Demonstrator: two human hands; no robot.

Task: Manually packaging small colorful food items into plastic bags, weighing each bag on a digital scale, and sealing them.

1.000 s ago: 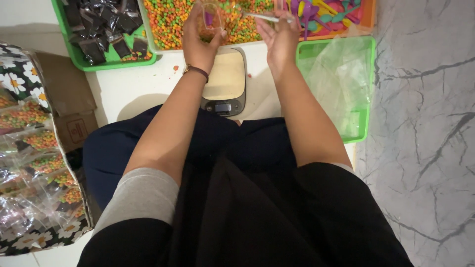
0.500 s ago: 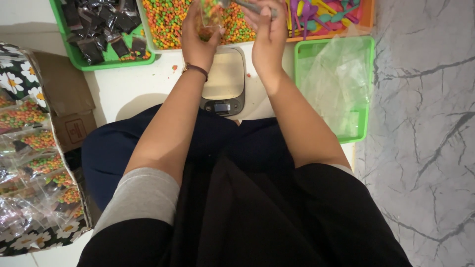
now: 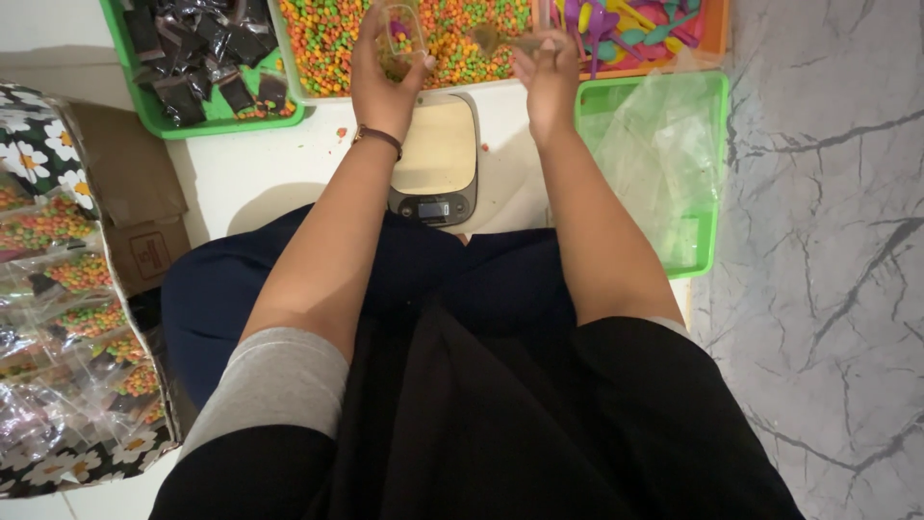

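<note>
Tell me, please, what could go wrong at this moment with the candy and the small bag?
The left hand holds a small clear bag above the tray of colourful candy, while the right hand brings a scoop. Candy could miss the bag's narrow opening. Stray pieces already lie beside the kitchen scale; more may roll away.

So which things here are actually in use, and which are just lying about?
In use:
left hand holding a small clear bag
right hand with a scoop
tray of coloured candy
scale

Lying about:
dark packets
plastic spoons
empty bags
filled bags
</note>
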